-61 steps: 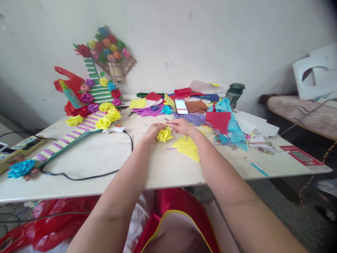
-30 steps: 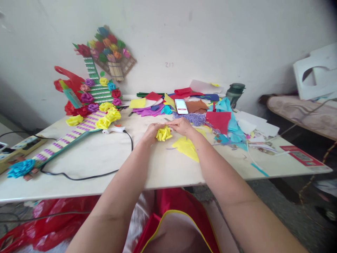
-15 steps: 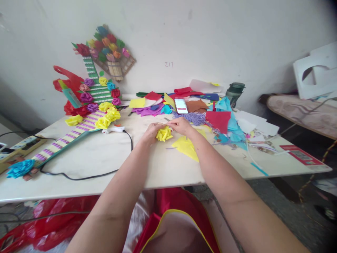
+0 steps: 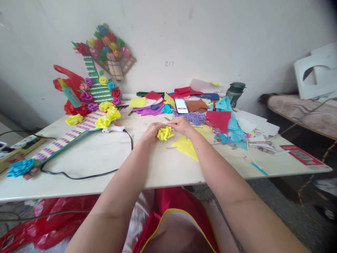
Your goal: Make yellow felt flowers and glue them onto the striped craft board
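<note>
A small yellow foam flower (image 4: 164, 133) sits between my two hands over the middle of the white table (image 4: 105, 158). My left hand (image 4: 151, 130) is closed around its left side. My right hand (image 4: 181, 125) pinches it from the right and above, fingers curled. A flat yellow foam sheet (image 4: 187, 147) lies on the table just under my right wrist.
A glue gun (image 4: 113, 130) with a black cord (image 4: 86, 174) lies left of my hands. A long decorated board with foam flowers (image 4: 79, 128) runs along the left. Coloured foam scraps (image 4: 184, 102), a phone (image 4: 181, 105) and a dark jar (image 4: 235, 91) crowd the back.
My hands and the yellow flower have stayed almost in place; only the fingers have shifted slightly around the flower.
</note>
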Demonstrator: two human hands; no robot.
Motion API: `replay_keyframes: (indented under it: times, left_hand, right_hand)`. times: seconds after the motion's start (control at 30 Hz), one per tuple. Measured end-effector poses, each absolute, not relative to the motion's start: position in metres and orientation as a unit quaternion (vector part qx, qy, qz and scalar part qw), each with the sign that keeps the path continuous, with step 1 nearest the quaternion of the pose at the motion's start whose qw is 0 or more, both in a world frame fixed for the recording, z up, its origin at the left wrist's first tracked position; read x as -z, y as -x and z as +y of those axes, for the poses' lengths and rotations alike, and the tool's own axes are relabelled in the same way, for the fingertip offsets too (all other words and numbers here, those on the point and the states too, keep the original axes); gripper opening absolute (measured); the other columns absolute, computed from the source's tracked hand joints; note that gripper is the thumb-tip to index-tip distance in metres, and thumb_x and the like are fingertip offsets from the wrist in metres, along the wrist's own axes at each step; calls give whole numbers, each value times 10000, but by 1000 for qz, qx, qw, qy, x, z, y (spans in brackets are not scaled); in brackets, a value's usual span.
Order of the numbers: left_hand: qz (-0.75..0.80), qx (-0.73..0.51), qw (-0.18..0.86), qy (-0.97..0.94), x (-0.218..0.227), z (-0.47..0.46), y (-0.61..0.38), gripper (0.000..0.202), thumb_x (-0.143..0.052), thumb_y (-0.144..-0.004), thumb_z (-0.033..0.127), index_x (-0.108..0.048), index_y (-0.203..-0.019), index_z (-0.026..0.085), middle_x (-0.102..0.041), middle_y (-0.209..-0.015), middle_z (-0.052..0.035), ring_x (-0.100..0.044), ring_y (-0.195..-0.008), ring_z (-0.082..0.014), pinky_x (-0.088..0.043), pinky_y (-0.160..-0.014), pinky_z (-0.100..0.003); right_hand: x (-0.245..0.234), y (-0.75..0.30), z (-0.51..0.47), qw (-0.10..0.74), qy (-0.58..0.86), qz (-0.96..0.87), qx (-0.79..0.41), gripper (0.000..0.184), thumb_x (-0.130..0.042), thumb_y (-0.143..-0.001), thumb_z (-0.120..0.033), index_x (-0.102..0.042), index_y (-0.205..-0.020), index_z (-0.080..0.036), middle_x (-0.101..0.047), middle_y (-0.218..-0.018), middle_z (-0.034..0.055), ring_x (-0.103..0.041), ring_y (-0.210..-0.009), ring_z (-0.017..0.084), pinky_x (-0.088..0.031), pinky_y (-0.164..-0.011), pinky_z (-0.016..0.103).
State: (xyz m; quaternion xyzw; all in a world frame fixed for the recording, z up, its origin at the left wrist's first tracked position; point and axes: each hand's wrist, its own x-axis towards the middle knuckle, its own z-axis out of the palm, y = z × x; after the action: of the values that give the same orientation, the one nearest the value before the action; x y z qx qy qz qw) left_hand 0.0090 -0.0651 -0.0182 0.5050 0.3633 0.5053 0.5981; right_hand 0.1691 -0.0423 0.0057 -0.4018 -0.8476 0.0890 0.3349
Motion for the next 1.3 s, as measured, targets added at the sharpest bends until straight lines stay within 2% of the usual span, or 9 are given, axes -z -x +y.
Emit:
replay_keyframes:
  times: [0.3,0.53,0.83,1.3]
  left_hand:
    - [362,-502,607,-498,21,-63,-8,143,-601,-587,235,-604,-651,106,-593,-567,-27,-556,-515,-140,-433,-531,-251]
    - [374,-506,619,-470,21,-62,-10,251,-642,-617,348,-599,-677,108,-617,-601,-46,-574,-537,-153,-436,-537,-264]
    - [373,-505,613,-479,24,-60,-8,234,-668,-595,305,-608,-679,95,-621,-612,-50,-576,-545,-154,-434,-562,-272]
    - [388,-498,600,-492,18,-65,-9,211,-667,-580,292,-585,-633,104,-575,-539,-20,-545,-488,-127,-412,-502,-241]
  right_hand:
    - [-6,-167,-42,349,411,-831,-137,191,-577,-708,-211,-722,-827,-177,-706,-796,38,-614,-735,140,-422,-636,217]
    - [-7,-166,-43,343,407,-836,-132,184,-583,-706,-201,-723,-826,-195,-705,-786,35,-604,-716,132,-413,-627,214]
    - [-7,-168,-43,334,380,-859,-77,206,-560,-714,-165,-723,-835,-200,-699,-788,37,-603,-718,129,-408,-636,214]
    - [-2,-171,-37,360,316,-871,-114,246,-538,-685,-96,-723,-823,-183,-685,-741,29,-584,-665,103,-415,-621,196]
